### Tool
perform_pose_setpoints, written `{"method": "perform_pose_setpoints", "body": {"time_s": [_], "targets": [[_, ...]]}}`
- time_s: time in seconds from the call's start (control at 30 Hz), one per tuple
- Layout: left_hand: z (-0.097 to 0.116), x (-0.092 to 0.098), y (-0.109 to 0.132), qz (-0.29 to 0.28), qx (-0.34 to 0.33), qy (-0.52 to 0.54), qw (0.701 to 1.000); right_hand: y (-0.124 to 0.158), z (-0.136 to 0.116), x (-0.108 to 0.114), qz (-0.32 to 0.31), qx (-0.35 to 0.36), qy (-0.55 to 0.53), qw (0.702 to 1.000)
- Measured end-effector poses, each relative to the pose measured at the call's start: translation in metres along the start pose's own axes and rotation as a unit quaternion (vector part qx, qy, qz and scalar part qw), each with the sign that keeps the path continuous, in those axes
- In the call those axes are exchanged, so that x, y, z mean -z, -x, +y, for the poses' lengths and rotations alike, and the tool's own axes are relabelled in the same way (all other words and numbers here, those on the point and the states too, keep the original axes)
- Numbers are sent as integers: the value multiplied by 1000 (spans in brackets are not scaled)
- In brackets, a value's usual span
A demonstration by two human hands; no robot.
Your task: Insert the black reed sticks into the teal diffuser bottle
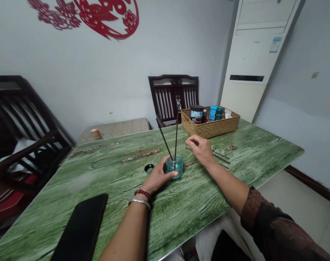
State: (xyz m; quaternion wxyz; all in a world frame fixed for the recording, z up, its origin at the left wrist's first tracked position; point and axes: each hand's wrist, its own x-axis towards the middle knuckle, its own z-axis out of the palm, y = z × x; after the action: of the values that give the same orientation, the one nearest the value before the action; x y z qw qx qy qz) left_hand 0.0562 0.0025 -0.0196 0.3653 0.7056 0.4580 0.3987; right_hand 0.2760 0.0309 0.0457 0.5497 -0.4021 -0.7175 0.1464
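Left hand [158, 177] grips blue glass jar [180, 165] holding two dark sticks [176, 137]

Small print fills the label on the dark-lidded tub [196, 115] in the wicker basket [208, 131] at the far right, and pale marks show on the blue container [213, 112] beside it; neither can be read. The blue-and-white sticker [275, 45] on the tall white unit [246, 61] is too small as well.

The jar is short, round and clear, with a narrower neck and blue tint. It stands upright near the middle of the green table [121, 188], its axis vertical. Both sticks rise from its mouth in a V, one leaning left, the other nearly vertical.

The left fingers and thumb wrap the jar. The right hand [202, 149] is curled beside loose sticks [221, 159] on the table; whether it pinches one, I cannot tell. A black ring [149, 165] lies left of the jar.
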Motion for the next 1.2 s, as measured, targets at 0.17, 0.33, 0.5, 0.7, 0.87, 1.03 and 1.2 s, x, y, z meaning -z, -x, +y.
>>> {"method": "perform_pose_setpoints", "body": {"time_s": [0.17,0.33,0.5,0.7,0.87,1.03,1.2], "targets": [[1,1,0,0,0,-7,1000,0,48,24,40,-99,139,985],[0,1,0,6,6,-18,1000,2,70,32,-104,-184,312,926],[-2,1,0,3,7,-17,1000,3,78,33,-214,-197,396,871],[-1,2,0,10,14,-30,999,5,78,28,-264,-188,422,847],[0,3,0,5,7,-27,1000,4,72,31,-285,-167,392,858],[-2,2,-1,0,3,-22,1000,4,70,32,-325,-174,375,851],[-4,2,-1,0,1,-19,1000,7,69,26,-358,-132,353,854]]}}
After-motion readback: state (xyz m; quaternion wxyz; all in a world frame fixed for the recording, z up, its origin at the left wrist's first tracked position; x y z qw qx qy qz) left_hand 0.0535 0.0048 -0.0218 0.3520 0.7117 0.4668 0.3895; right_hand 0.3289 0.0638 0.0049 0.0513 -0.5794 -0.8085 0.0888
